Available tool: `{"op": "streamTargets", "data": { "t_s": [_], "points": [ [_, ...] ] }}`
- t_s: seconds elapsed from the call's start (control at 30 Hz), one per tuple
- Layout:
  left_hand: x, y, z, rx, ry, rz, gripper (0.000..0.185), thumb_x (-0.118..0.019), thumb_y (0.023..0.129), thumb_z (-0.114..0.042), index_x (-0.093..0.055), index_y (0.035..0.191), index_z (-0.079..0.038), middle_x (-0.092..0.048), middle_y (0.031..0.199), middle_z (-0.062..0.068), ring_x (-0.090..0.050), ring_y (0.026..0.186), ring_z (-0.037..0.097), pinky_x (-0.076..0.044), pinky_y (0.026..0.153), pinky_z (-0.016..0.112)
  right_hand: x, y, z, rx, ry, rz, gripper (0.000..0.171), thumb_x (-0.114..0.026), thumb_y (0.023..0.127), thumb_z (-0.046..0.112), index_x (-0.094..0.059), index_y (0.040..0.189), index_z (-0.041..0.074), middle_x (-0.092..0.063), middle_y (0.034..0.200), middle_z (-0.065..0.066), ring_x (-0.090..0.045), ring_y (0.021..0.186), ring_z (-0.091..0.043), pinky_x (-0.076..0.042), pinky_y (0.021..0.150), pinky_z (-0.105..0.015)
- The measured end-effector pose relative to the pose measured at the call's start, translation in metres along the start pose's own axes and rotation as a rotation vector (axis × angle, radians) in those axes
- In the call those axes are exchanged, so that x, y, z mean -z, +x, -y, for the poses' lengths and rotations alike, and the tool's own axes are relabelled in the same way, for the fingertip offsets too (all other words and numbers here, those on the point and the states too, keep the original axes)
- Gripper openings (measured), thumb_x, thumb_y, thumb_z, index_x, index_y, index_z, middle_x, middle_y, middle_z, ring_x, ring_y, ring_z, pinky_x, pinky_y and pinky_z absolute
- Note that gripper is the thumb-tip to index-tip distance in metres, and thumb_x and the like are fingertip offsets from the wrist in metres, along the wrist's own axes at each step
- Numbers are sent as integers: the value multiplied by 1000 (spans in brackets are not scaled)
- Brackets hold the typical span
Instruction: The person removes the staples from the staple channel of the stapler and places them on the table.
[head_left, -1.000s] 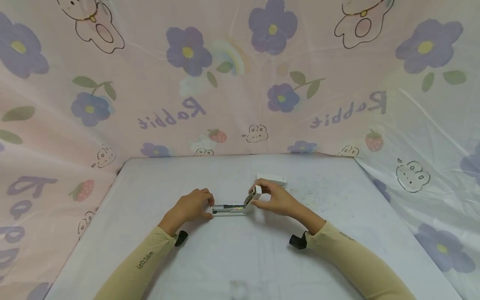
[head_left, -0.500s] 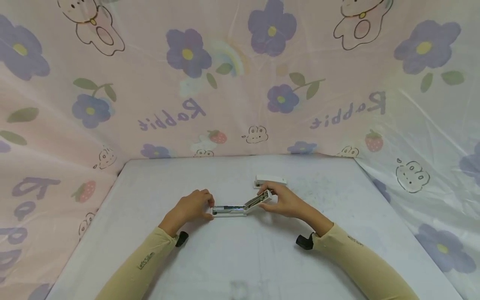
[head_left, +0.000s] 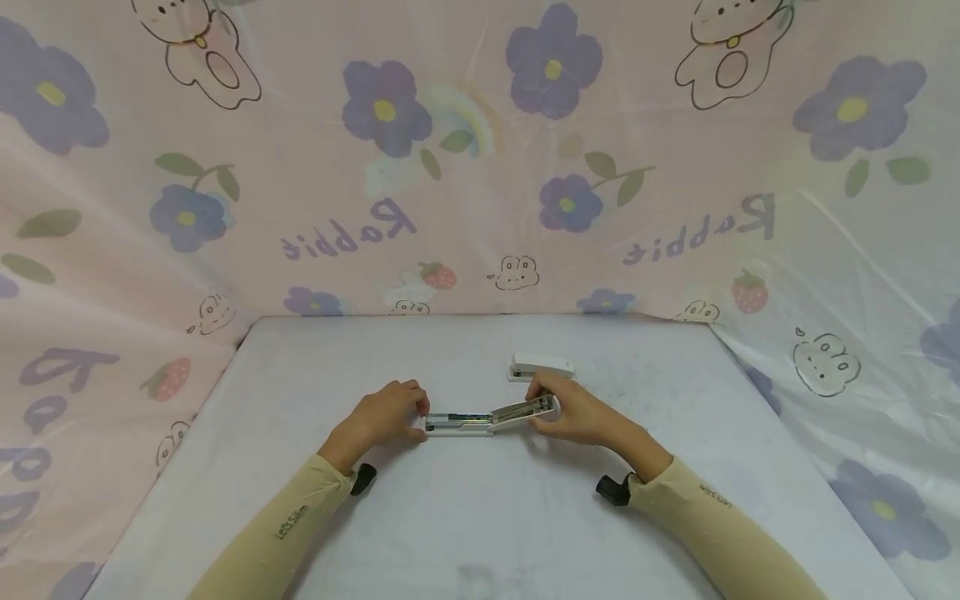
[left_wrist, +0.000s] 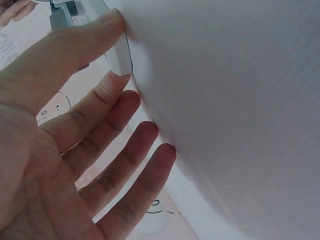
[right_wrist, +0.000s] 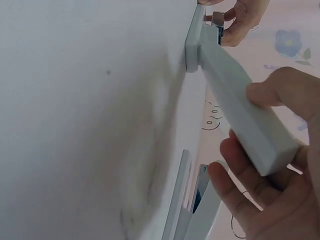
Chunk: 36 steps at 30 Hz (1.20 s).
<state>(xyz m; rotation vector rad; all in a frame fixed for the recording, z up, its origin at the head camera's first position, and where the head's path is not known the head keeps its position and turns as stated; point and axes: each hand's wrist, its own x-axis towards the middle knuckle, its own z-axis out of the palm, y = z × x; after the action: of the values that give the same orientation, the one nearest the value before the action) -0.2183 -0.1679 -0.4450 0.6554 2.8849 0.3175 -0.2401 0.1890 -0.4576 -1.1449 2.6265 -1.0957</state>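
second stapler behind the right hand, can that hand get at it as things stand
Probably yes. The second stapler lies on bare table just beyond the right hand, nothing between them. But that hand grips the open stapler's lid, so it would need to let go first.

A pale grey-white counter fills the lower part of the head view, and its surface has faint dark smudges toward the far right side. Behind it and on both sides hangs a thin pink curtain, a little wrinkled and slightly shiny. The curtain is printed with purple flowers, green leaves, small red strawberries, outlined rabbits and the word "Rabbit" in mirrored purple letters. The light is soft and even, and the right part of the curtain looks paler and whiter.
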Motion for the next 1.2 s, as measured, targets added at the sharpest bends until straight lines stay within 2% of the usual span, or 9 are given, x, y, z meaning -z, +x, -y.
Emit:
{"op": "streamTargets", "data": {
  "t_s": [0.33,0.6,0.8,0.93,1.03,1.2],
  "points": [
    [2,2,-1,12,6,7,31,-95,84,-30,-71,102,-19,-65,112,-2,-62,107,26,-59,81,52,-1,-1,-7,-20,-14,43,27,-82,93,10,-62,110,14,-69,108,5,-66,99,-11,-56,91,-37],
    [4,1,-4,4,-6,14,31,-95,83,-28,-71,100,-18,-67,114,1,-62,106,27,-59,82,53,1,1,-1,4,-44,53,33,-86,92,15,-65,117,10,-69,111,2,-67,103,-14,-57,96,-39],
    [2,3,-3,12,-5,15,31,-95,84,-29,-71,101,-19,-65,115,-1,-61,106,25,-58,80,51,-3,7,10,33,-91,33,41,-86,93,20,-66,125,3,-69,121,-9,-64,113,-23,-55,101,-48],
    [2,4,-2,9,6,14,31,-94,84,-30,-71,101,-19,-64,114,-3,-61,107,25,-58,80,51,-8,13,20,69,-114,6,40,-86,93,17,-67,124,0,-70,120,-13,-63,111,-27,-53,100,-50],
    [3,4,-2,4,-1,17,31,-94,84,-30,-70,101,-20,-65,114,-2,-61,107,26,-58,81,51,-14,16,27,80,-91,-12,38,-86,92,14,-68,121,-1,-70,119,-15,-64,110,-31,-53,100,-52],
    [3,3,-2,0,0,25,32,-95,84,-30,-70,100,-19,-65,115,-2,-61,107,25,-58,80,50,-31,24,34,87,-96,-45,31,-85,94,16,-70,118,2,-70,116,-11,-63,109,-28,-54,98,-47]
  ]
}}
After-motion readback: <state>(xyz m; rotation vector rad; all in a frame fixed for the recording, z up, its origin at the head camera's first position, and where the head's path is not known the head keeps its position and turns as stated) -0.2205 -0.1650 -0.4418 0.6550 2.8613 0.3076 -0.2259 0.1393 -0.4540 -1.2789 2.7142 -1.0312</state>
